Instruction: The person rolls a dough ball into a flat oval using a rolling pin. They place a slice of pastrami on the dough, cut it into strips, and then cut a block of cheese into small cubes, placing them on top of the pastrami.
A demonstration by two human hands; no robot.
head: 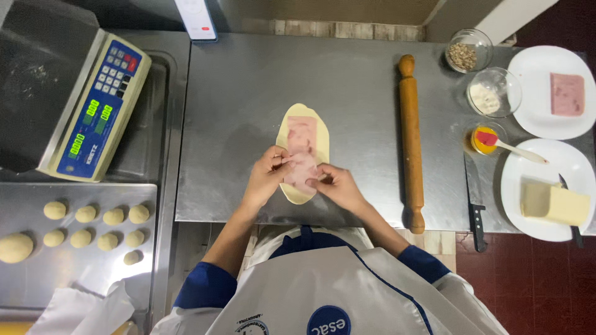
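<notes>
I am looking straight down on a steel worktop [248, 80], where an oval of pale rolled dough [297, 192] is lying flat near the front edge, its long axis running away from me. Pink ham slices [303, 142] are lying along the middle of the dough. My left hand [268, 174] is reaching in from the left, its grip pinching the edge of the nearer ham slice between thumb and fingertips. My right hand [335, 185] is coming in from the right, its fingers pressed together on the lower edge of that same slice, resting on the dough.

Well apart to the right, a wooden rolling pin [410, 142] is lying lengthwise on the worktop. Beyond it I am seeing two glass bowls [493, 92], a small dish of yellow liquid with a red brush [487, 139], a white plate with a pink block [566, 93], another white plate with a yellow block of cheese [552, 203], and a black-handled knife [475, 220]. On the left, a digital scale [93, 108] is standing behind a tray of small dough balls [93, 217].
</notes>
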